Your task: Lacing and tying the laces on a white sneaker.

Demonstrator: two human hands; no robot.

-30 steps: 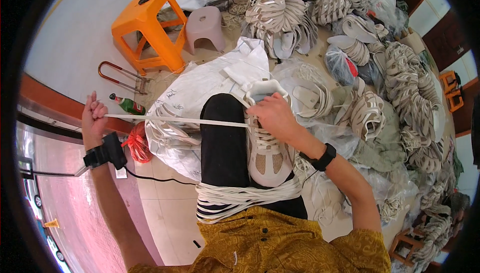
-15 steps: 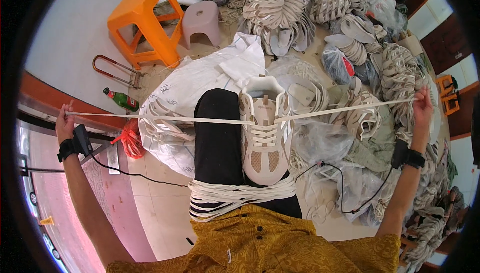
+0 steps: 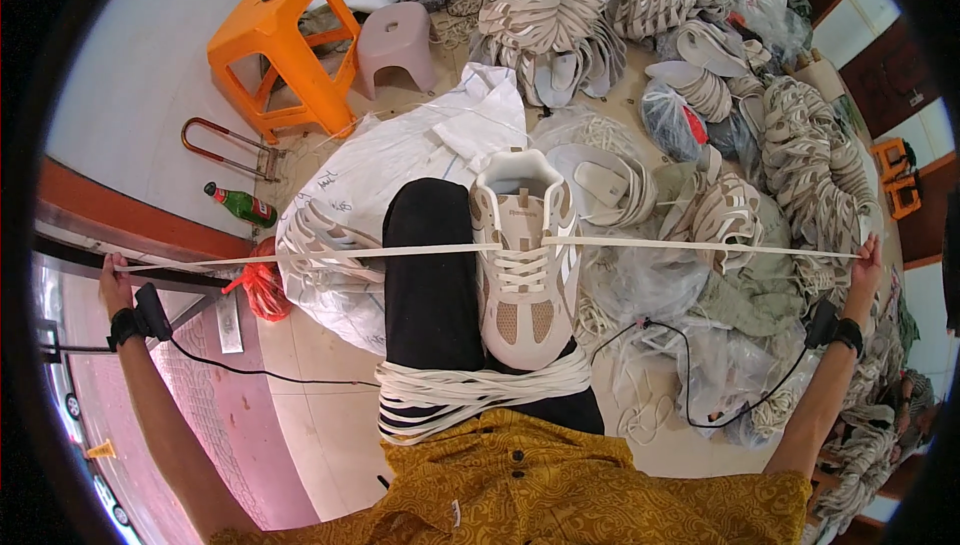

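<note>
A beige and white sneaker rests on my right thigh, toe toward me, its lower eyelets laced. From its upper eyelets a cream shoelace runs taut to both sides. My left hand pinches one end far out at the left, near the door frame. The other end is pinched in my right hand, stretched far out at the right above the heaped shoe parts. Across my lap lies a bundle of loose cream laces. My black-clad left knee is beside the sneaker, under the left lace.
An orange stool, a small mauve stool and a green bottle stand or lie at the left. White sacking spreads past my knees. Stacked shoe uppers and plastic bags crowd the far side and right.
My right hand has come lower and farther out to the right, and my left hand slightly lower and outward. More lace shows at both sides, pulled nearly level.
</note>
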